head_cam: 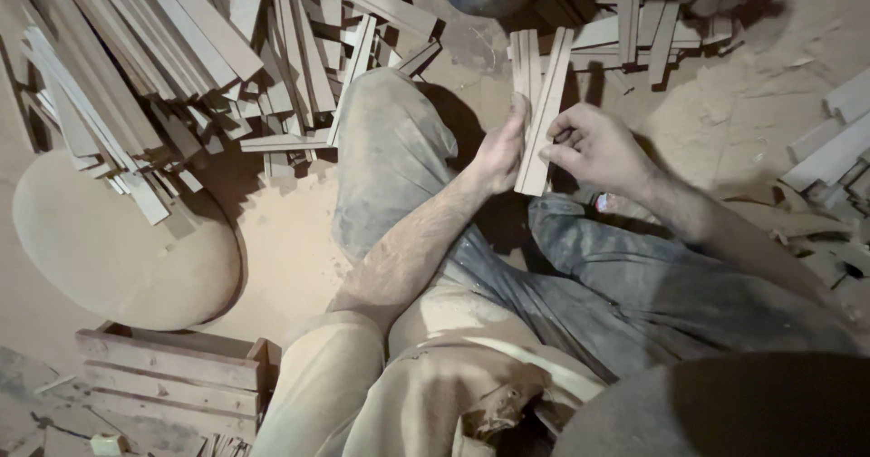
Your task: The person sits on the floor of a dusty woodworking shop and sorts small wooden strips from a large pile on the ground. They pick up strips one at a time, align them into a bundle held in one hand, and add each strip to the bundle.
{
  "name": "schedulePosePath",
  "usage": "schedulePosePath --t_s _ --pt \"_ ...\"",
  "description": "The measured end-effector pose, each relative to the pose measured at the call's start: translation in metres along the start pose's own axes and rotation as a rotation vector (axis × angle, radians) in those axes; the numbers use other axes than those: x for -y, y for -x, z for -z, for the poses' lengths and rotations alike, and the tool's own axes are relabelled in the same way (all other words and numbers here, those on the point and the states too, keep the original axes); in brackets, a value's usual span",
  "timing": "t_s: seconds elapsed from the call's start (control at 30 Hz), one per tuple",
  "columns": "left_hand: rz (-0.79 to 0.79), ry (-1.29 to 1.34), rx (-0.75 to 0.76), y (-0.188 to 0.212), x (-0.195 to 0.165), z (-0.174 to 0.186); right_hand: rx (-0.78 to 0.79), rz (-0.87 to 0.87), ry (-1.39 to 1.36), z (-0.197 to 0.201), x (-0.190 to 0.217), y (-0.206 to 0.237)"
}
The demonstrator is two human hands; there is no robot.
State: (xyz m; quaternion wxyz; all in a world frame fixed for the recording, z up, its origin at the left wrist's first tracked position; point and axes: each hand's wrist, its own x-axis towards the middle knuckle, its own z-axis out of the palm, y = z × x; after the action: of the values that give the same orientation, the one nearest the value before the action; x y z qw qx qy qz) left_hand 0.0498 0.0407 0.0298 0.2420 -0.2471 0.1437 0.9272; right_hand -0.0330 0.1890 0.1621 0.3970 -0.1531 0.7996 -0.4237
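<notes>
— What do the hands have?

— A small bundle of flat wooden slats (540, 103), pale and narrow, held almost upright above the gap between the person's knees. The left hand (500, 153) closes around the bundle's left edge, thumb pointing up along the wood. The right hand (594, 144) pinches the right edge near the lower end, fingers curled in. Both are closed on the same bundle.

— How do the slats sit together?

— Side by side, long edges touching, the tops fanning apart a little. How many there are cannot be told exactly.

— And just around them?

— Dusty grey trousers (399, 158) below, the left knee raised under the left forearm. A sawdust-covered floor (725, 121) lies beneath.

— Farther out?

— A small stack of similar slats (648, 26) sits just beyond the bundle, at the top. A much larger heap of wooden strips (181, 49) spreads over the upper left, well apart from the hands. Below that heap lies a round, dust-coated disc (118, 248), and near the bottom left corner a wooden crate (172, 371). More boards (838, 144) lie at the right edge.
</notes>
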Motion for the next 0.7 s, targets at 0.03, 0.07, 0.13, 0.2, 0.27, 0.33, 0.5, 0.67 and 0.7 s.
schedulePosePath --t_s 0.03,0.07,0.13,0.2,0.27,0.33,0.5,0.67,0.7 --pt "0.017 -0.025 -0.01 -0.001 0.001 0.002 -0.004 0.056 0.043 0.001 0.0 0.002" --pt "0.037 -0.053 -0.019 -0.001 0.002 0.004 -0.011 0.11 0.085 0.003 -0.001 0.003" --pt "0.059 -0.091 0.026 -0.002 0.004 0.008 -0.01 0.038 0.126 0.009 -0.007 0.003" --pt "0.041 -0.114 0.044 -0.003 0.005 0.01 0.008 -0.223 0.12 0.021 -0.018 -0.003" --pt "-0.032 -0.116 0.034 -0.004 0.006 0.01 -0.201 -0.136 0.353 0.044 -0.034 -0.023" --pt "-0.039 -0.075 0.056 -0.003 0.006 0.008 -0.391 0.02 0.491 0.071 -0.051 -0.048" --pt "-0.071 -0.044 0.003 -0.001 0.003 0.003 -0.374 -0.298 0.639 0.072 -0.077 -0.075" --pt "-0.056 -0.019 -0.101 -0.004 -0.001 0.005 -0.399 -0.292 0.565 0.076 -0.085 -0.061" --pt "-0.047 0.019 -0.099 -0.005 -0.001 0.006 -0.403 -0.262 0.565 0.087 -0.085 -0.053"
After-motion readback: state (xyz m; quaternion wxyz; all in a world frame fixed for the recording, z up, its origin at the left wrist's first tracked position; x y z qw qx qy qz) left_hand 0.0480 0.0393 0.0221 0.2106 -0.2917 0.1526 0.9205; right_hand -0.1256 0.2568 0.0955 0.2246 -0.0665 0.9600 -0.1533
